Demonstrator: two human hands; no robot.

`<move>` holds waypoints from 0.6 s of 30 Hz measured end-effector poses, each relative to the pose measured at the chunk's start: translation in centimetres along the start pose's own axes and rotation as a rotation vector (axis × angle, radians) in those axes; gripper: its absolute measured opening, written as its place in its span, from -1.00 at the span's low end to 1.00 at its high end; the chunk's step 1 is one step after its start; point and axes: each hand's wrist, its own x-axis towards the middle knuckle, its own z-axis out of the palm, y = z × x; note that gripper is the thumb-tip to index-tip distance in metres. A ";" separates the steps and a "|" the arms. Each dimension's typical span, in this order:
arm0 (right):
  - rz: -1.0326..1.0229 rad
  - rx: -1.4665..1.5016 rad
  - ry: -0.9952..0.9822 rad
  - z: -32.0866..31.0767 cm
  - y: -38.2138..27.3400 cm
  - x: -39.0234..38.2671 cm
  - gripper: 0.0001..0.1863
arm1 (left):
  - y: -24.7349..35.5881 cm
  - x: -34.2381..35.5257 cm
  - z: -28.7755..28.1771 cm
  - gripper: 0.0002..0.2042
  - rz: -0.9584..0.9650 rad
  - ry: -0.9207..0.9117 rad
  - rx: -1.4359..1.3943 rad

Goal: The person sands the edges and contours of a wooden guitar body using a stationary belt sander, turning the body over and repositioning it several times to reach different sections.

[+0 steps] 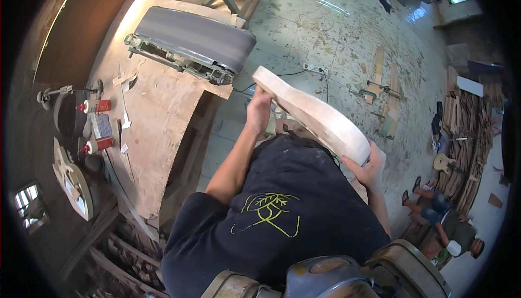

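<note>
A pale wooden guitar body [321, 114] is held up in front of my waist, its smooth curved side edge turned upward. My left hand [259, 109] grips its far left end. At the near right end, my right hand [370, 169] is closed round the rim, thumb on the side. Most fingers of both hands are hidden behind the wood. Beyond my left hand, apart from the guitar body, a belt sander [195, 36] with a wide grey belt rests on the wooden workbench [154, 130].
Two red-and-white bottles [99, 145] and small tools lie on the bench's left side, near another guitar body [73, 184]. Cables [325, 84] and clamped wood strips [388, 94] lie on the dusty floor. At the right, a person [448, 225] sits by stacked timber [464, 130].
</note>
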 end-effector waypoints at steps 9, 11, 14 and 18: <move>-0.090 -0.033 -0.119 -0.5 -2.6 7.5 -0.37 | 0.9 2.0 -2.5 -0.17 0.120 -0.013 0.132; -0.179 -0.043 -0.123 -0.3 -3.0 8.9 -0.36 | 1.4 2.4 -2.5 -0.19 0.153 0.012 0.106; -0.200 -0.029 -0.151 0.0 -3.6 10.6 -0.37 | 1.9 2.9 -1.7 -0.43 0.183 0.090 0.065; -0.265 -0.050 -0.170 1.3 -5.3 12.9 -0.39 | 1.8 3.8 -3.4 -0.44 0.223 0.162 0.042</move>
